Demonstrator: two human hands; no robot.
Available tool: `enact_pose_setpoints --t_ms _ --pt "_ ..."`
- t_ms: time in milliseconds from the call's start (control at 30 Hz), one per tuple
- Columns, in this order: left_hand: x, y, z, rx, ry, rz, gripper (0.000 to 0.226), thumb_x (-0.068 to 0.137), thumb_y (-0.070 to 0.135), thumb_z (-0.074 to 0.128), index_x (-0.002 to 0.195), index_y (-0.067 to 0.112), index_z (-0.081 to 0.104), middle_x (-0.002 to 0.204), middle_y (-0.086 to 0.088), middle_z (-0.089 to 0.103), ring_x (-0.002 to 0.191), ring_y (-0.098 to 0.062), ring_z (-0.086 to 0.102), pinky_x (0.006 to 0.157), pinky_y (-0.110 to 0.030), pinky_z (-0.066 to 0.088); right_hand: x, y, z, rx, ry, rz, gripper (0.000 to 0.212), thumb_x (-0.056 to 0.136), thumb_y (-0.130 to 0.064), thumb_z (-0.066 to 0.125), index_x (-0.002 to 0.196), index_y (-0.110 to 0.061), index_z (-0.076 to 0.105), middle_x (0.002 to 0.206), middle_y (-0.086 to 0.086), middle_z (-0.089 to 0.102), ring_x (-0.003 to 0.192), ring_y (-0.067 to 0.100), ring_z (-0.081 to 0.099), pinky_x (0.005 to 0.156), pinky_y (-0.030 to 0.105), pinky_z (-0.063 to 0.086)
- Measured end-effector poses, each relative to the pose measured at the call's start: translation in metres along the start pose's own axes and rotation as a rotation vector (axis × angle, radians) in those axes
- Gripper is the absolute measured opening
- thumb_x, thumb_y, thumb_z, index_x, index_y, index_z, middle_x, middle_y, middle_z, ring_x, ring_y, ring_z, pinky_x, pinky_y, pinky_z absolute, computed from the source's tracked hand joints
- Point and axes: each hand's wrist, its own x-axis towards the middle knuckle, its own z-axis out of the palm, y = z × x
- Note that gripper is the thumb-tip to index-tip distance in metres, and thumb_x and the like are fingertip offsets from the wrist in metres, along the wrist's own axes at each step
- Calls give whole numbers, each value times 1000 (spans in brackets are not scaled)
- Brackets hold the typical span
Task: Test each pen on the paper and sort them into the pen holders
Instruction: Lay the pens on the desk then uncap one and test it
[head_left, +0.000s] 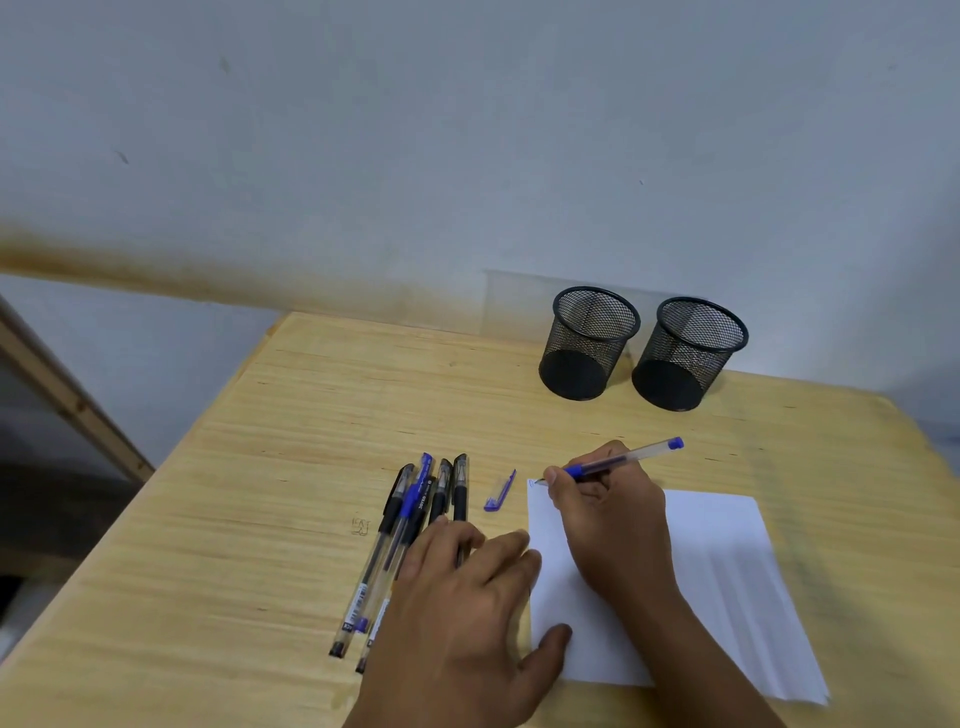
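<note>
Nearest to the camera is the left hand (467, 608), which lies flat with its fingers spread and nearly straight. Its thumb presses on the near left corner of the paper (727, 561), and its fingers rest over the lower ends of the pens (410, 525) beside the paper. It holds nothing.

On the paper rests the right hand (610, 525), with the forearm coming across the sheet from the near side. This hand grips a blue pen (623, 460) between thumb and fingers. The tip of the blue pen touches the far left corner of the paper, where a small mark is seen, and its blue end points up and to the right, away from the paper.

Left of the paper, the pens lie in a close group on the wooden table (291, 467), almost parallel, caps toward the far side. Most have black caps and one has a blue cap. Between this group and the paper lies a blue cap (500, 492) alone, just beside the far left corner of the sheet.

Beyond the paper, near the wall (467, 130), stand two black mesh holders side by side, close together: the left holder (589, 343) and the right holder (688, 353). Both are upright, and I see no pen inside them.
</note>
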Motion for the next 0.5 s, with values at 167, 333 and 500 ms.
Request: enact_pose_setpoints --t_ms 167,333,500 --pt "0 -1 0 7 -25 -1 52 70 66 61 106 31 71 118 18 66 96 -19 51 100 -43 35 -1 -1 2 -38 -14 -3 14 84 -19 76 84 -10 65 60 -16 57 55 3 59 61 14 49" --pt "0 0 -1 15 -50 -11 53 70 66 59 107 31 71 118 17 67 98 -19 53 99 -43 36 -1 -1 1 -27 -18 -1 15 84 -20 75 83 -13 62 60 -17 56 56 3 59 61 15 49" --pt "0 0 -3 12 -49 -13 51 71 65 61 107 30 71 119 16 67 98 -20 55 101 -43 33 -2 1 5 -31 -15 7 15 83 -18 76 86 -8 65 64 -11 58 56 3 58 62 12 47"
